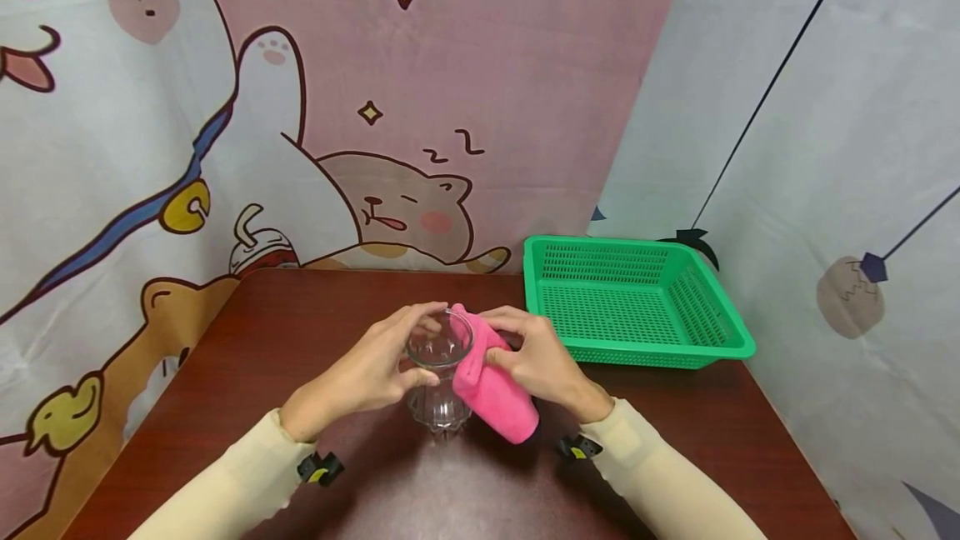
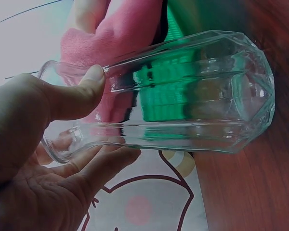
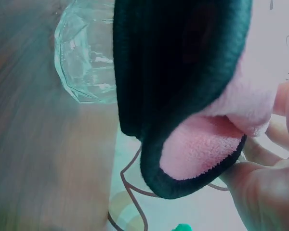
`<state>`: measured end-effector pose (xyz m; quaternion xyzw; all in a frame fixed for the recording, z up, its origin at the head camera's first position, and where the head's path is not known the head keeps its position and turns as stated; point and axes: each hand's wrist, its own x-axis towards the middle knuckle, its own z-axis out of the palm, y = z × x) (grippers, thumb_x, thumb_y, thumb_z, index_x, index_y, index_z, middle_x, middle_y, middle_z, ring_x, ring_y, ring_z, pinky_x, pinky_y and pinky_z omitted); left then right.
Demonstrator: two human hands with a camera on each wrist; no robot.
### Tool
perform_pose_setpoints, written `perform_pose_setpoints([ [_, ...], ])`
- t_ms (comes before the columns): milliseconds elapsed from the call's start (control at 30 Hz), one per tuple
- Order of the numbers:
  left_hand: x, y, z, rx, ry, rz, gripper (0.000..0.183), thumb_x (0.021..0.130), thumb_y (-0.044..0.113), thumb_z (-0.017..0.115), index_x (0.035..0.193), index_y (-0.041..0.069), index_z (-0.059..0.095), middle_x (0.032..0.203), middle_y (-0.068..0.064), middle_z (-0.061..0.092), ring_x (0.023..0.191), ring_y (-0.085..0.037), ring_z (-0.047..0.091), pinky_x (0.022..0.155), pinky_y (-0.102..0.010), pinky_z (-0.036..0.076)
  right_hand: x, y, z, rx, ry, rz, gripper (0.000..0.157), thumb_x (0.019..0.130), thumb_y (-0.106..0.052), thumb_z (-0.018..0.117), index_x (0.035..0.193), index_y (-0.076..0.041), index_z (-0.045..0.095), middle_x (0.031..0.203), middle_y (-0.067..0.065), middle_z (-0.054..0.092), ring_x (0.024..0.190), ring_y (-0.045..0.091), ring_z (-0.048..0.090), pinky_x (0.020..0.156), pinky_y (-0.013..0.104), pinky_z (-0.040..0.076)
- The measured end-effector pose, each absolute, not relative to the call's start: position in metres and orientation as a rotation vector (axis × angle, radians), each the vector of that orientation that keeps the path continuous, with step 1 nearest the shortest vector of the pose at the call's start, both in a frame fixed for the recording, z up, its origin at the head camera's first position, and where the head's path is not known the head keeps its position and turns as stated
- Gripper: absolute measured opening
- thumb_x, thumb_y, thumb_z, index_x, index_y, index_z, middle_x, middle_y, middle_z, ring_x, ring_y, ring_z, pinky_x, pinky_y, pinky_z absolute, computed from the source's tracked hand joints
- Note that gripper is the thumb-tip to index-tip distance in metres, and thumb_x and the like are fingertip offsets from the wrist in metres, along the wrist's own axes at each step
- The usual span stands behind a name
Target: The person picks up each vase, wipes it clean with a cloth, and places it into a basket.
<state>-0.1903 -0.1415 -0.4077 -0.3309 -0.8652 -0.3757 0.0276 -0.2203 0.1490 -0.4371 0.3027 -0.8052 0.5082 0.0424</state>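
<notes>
While left hand [image 1: 384, 358] gripped glass vessel [image 1: 440, 398] near its rim, at near middle of tabletop [image 1: 262, 357], right hand [image 1: 537, 358] pinched pink cloth [image 1: 498, 398] at vessel's right side. Green basket [image 1: 645, 353] sat far right. Left wrist view showed vessel's full length, faceted base included; right wrist view showed cloth's dark backing, barely visible from head. Right hand cut off at right wrist view's edge; whether base touched tabletop, hard to tell.
</notes>
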Motion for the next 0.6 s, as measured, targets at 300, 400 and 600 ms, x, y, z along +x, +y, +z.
perform_pose_setpoints([
  [300,-0.188,-0.142,-0.408,-1.012,-2.672,-1.117,0.101,0.090,0.003,0.100,0.174,0.009,0.045,0.148,-0.019,0.071,0.133,-0.037,0.078,0.090,-0.034,0.071,-0.218,0.155,-0.426,0.930,-2.404,1.552,0.044,0.097,0.001,0.091,0.140,-0.013,0.086,0.137,0.007,0.084,0.126,0.027,0.079,0.098,0.027,0.069],
  [400,-0.187,-0.142,-0.408,-1.012,-2.682,-1.109,0.102,0.091,0.005,0.100,0.176,0.010,0.043,0.148,-0.019,0.071,0.134,-0.037,0.078,0.093,-0.035,0.071,-0.217,0.157,-0.425,0.925,-2.421,1.558,0.044,0.098,0.000,0.090,0.140,-0.014,0.086,0.137,0.005,0.084,0.125,0.026,0.080,0.098,0.027,0.069],
  [600,-0.185,-0.141,-0.408,-0.995,-2.701,-1.069,0.103,0.095,0.011,0.099,0.179,0.013,0.040,0.149,-0.015,0.071,0.134,-0.032,0.077,0.099,-0.041,0.069,-0.216,0.162,-0.426,0.898,-2.451,1.569,0.045,0.099,0.001,0.089,0.139,-0.018,0.087,0.137,0.002,0.083,0.127,0.024,0.079,0.098,0.027,0.069],
])
